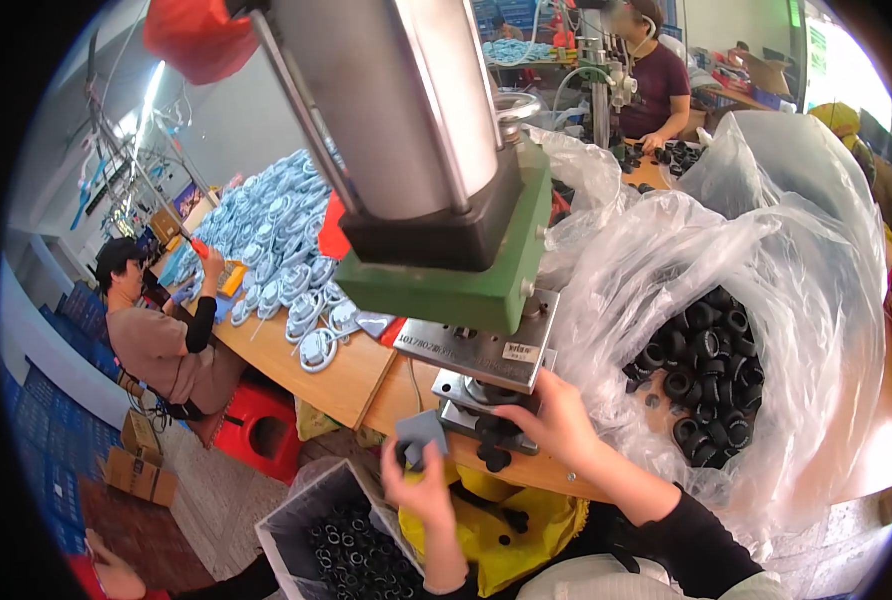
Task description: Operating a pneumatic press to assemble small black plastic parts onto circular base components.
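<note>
My left hand [422, 490] is closed on a small black ring-shaped part [406, 455], beside a grey square piece [422, 430] in front of the press; motion blurs the fingers. In front of me stands a press with a steel cylinder [406, 110], a green head [456, 290] and a metal upper plate [471, 352]. My right hand [556, 420] reaches in from the right between this plate and the lower die [453, 390]. Its thumb and fingers bend around the die's side, and what they grip is hidden. Black knobs [494, 455] hang at the die's front.
Left of my lap, a bin [276, 545] holds many black rings; a yellow bag [556, 525] lies beside it. An open clear plastic bag [606, 320] of black caps [701, 375] sits at right. Pale blue corded parts [266, 240] cover the left table. Co-workers sit left and behind the press.
</note>
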